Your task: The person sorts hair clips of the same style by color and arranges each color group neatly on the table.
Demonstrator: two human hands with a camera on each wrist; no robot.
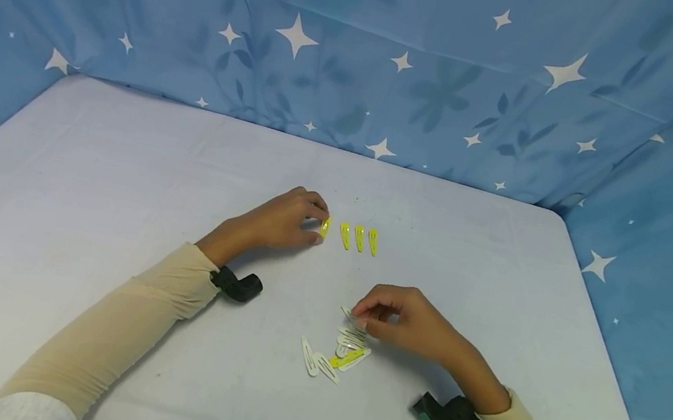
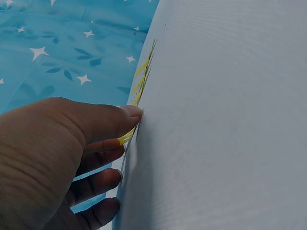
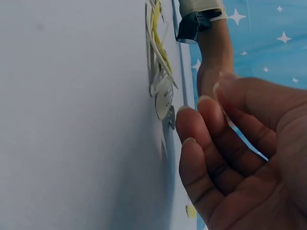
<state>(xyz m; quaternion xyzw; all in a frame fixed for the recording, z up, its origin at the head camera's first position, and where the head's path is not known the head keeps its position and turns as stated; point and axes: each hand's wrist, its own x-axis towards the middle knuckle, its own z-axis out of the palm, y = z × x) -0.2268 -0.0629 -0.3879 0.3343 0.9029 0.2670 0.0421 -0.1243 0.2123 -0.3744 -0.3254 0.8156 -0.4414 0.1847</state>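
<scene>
My left hand [image 1: 294, 221] pinches a yellow snap hair clip [image 1: 324, 227] lengthwise, thumb at its near end and a finger at its far end. In the left wrist view that clip [image 2: 126, 137] shows partly behind the thumb, low over the white cloth. Just to its right, three more yellow hair clips [image 1: 358, 238] lie side by side in a row. My right hand [image 1: 408, 320] hovers over a loose pile of white hair clips [image 1: 350, 338], its fingers bent loosely. Nothing shows between its thumb and fingers [image 3: 192, 129]. A yellow clip [image 1: 349, 357] lies among the white ones.
Two white clips [image 1: 308, 357] lie at the left side of the pile. A white cloth [image 1: 108, 200] covers the table. Blue curtains [image 1: 344, 91] with white stars hang along its back and sides. Each wrist carries a black camera mount [image 1: 238, 285].
</scene>
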